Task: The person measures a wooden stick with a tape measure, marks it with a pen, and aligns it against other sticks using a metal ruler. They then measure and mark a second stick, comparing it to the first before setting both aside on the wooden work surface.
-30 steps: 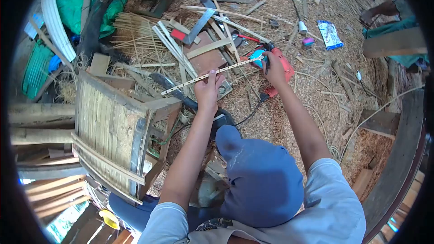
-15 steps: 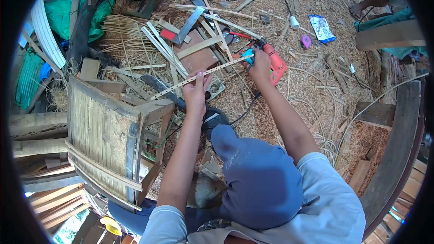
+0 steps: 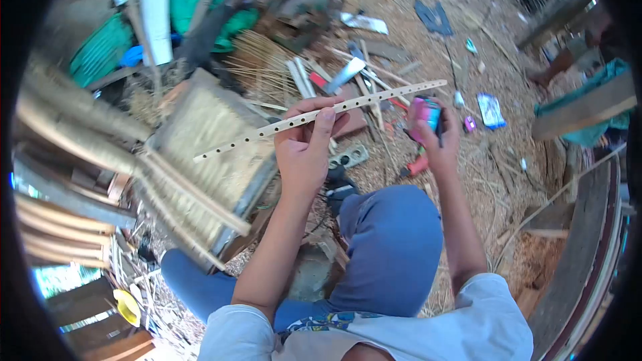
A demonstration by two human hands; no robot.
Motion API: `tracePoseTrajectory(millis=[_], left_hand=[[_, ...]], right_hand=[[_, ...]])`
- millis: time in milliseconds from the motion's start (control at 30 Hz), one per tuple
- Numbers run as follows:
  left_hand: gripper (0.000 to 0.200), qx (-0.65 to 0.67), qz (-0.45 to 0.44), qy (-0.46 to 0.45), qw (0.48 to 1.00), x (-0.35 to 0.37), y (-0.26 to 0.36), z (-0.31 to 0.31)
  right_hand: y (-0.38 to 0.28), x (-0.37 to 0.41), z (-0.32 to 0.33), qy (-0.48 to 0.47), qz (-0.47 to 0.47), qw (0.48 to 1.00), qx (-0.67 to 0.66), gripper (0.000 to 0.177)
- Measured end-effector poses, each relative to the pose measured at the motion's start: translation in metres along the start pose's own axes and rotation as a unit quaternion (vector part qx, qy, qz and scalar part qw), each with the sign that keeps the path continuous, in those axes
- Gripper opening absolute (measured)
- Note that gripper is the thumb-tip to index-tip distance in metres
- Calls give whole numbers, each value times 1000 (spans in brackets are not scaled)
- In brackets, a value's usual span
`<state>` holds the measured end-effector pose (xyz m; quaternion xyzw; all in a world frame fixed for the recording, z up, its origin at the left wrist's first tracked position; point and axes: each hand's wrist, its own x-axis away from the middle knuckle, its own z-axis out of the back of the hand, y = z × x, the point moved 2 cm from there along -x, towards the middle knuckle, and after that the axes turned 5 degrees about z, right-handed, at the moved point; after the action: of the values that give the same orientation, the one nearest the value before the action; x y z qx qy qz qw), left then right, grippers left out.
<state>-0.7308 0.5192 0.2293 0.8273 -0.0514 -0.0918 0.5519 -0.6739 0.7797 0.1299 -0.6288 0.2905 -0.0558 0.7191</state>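
Note:
My left hand (image 3: 304, 150) is closed around a pale wooden strip (image 3: 368, 99) with a row of small dark holes, pinched between thumb and fingers. The strip slants up to the right, held in the air. In my right hand (image 3: 443, 144) is a boxy pink and teal tape measure (image 3: 433, 115), gripped just below the strip's far right end and apart from it. A red power drill (image 3: 418, 164) lies on the ground below that hand, partly covered by it. Under the left part of the strip stands a wooden stool-like block (image 3: 207, 140).
Wood shavings cover the ground. A try square (image 3: 346, 75), a bundle of thin sticks (image 3: 267, 60) and a power strip (image 3: 349, 156) lie ahead. A blue-white packet (image 3: 491, 110) is at right, near another person's foot (image 3: 540, 77). A curved plank (image 3: 582, 227) borders the right side.
The strip has been raised off the work area toward me. My right hand has moved right, away from the strip's end, with the tape measure. The view has shifted, and my head no longer blocks my knee.

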Motion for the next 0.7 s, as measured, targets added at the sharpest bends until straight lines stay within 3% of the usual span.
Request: tracePoseTrajectory(millis=[67,167,300,367,500,600,700], left_hand=[[21,-8,-71,15,997,13,55,19],[19,-69,-187,51,979,44,139,55],[20,-210,-275,112,932,94,254,122],[21,-258,-281,156,911,127,295,161],[24,-252,-273,277,886,216,329,240],[25,-191,-274,368,868,280,321,302],[29,-119,-277,423,854,326,307,343]], right_hand=[[-57,-18,-16,-63,87,994,-13,49],[-123,-22,-69,-58,59,957,-280,45],[-201,-16,-163,-216,70,904,-361,48],[-232,-2,-226,-268,-9,856,-442,47],[-302,60,-340,-369,-90,771,-512,47],[-322,105,-396,-512,-237,597,-570,45],[-338,149,-442,-554,-322,597,-482,42]])
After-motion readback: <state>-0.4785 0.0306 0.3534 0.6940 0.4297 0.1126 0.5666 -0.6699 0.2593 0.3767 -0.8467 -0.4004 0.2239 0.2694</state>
